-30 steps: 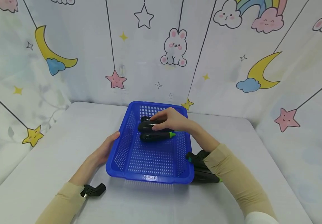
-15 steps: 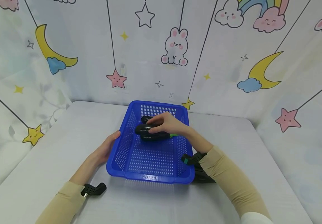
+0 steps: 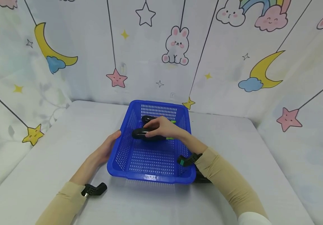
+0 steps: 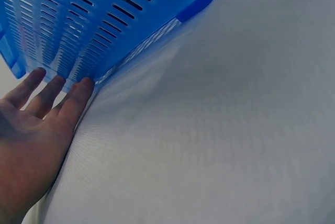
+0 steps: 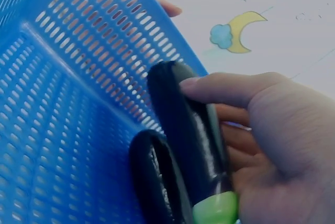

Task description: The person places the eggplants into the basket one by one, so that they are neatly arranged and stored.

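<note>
My right hand (image 3: pixel 165 128) grips a dark, glossy eggplant (image 3: pixel 139 133) with a green stem end, over the inside of the blue basket (image 3: pixel 122 172). In the right wrist view, the thumb lies along this eggplant (image 5: pixel 180 114), with the other fingers on its far side. Another eggplant (image 5: pixel 152 177) lies beside and below it, mostly hidden by the held one in the head view. Toward the back of the basket rests a further eggplant (image 3: pixel 148 119), partly behind my hand. My left hand (image 3: pixel 105 150) touches the basket's left side, fingers extended against it in the left wrist view.
A dark eggplant (image 3: pixel 202 178) lies on the white table outside the basket's right front corner, partly covered by my right forearm. Black wrist cameras (image 3: pixel 94 189) sit on both wrists. A cartoon-printed curtain (image 3: pixel 150 62) stands behind the table.
My right hand has moved the held eggplant toward the front and slightly left, over the eggplant nearest the front, uncovering the one at the back. The left hand stays on the basket.
</note>
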Demonstrator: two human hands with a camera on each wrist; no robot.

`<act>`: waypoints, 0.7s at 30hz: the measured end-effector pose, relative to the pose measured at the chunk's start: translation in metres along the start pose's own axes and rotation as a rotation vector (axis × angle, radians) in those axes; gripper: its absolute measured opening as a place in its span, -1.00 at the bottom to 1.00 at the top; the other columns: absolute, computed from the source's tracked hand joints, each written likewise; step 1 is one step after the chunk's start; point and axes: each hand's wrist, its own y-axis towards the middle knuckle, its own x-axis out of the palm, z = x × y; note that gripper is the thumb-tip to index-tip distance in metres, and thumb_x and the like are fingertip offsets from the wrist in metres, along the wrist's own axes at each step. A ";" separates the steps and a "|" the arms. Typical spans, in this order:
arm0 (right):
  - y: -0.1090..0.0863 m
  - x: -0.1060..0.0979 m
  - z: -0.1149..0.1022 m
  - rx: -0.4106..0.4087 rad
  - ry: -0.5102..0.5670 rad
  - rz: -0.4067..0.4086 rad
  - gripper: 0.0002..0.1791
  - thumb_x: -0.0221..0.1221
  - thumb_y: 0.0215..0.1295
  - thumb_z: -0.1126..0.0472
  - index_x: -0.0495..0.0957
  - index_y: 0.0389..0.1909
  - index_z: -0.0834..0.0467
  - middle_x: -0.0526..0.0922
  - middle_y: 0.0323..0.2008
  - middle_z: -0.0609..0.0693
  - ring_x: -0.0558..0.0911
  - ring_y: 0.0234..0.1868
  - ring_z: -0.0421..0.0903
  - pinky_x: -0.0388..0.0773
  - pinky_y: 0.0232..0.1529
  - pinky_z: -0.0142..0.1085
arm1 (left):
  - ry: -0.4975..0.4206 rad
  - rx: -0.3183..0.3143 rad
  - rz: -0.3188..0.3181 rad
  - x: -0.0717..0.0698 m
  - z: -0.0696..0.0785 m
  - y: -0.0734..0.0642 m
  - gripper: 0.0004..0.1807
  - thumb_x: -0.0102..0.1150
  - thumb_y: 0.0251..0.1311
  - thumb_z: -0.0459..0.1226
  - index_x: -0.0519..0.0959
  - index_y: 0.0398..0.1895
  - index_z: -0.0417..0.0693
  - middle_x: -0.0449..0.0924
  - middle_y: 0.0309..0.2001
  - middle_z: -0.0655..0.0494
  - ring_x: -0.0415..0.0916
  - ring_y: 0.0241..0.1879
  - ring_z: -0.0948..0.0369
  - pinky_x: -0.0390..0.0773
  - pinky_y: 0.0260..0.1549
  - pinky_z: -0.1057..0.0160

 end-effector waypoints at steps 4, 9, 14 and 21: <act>-0.001 0.001 0.003 0.018 0.015 -0.005 -0.60 0.45 0.16 0.10 0.69 0.03 0.05 0.73 -0.04 -0.05 0.65 -0.03 -0.11 0.57 0.11 -0.19 | -0.007 -0.005 0.002 0.000 0.001 0.000 -0.21 -0.41 0.48 0.17 -0.16 0.58 -0.07 0.18 0.38 -0.38 0.50 0.16 -0.01 0.57 0.07 -0.03; -0.002 0.002 0.004 -0.001 0.018 -0.033 -0.59 0.46 0.13 0.12 0.70 0.03 0.08 0.73 -0.04 -0.04 0.66 -0.04 -0.12 0.57 0.10 -0.21 | 0.006 -0.008 0.021 -0.001 0.002 -0.001 -0.20 -0.40 0.47 0.17 -0.17 0.58 -0.09 0.22 0.36 -0.33 0.49 0.16 -0.01 0.56 0.08 -0.02; -0.002 0.003 0.005 -0.004 0.007 -0.046 -0.59 0.47 0.13 0.11 0.70 0.02 0.08 0.73 -0.05 -0.03 0.66 -0.05 -0.13 0.57 0.11 -0.22 | 0.035 -0.008 0.016 -0.001 0.002 -0.001 -0.14 -0.39 0.45 0.20 -0.27 0.59 -0.07 0.07 0.42 -0.42 0.47 0.17 -0.01 0.56 0.08 -0.01; -0.005 0.002 0.005 -0.009 -0.011 -0.090 -0.58 0.47 0.12 0.11 0.70 0.03 0.10 0.74 -0.06 -0.02 0.68 -0.09 -0.15 0.60 0.06 -0.26 | 0.042 -0.014 0.016 -0.001 0.001 0.000 -0.10 -0.39 0.42 0.23 -0.32 0.60 -0.07 0.00 0.44 -0.46 0.45 0.17 0.02 0.57 0.07 -0.01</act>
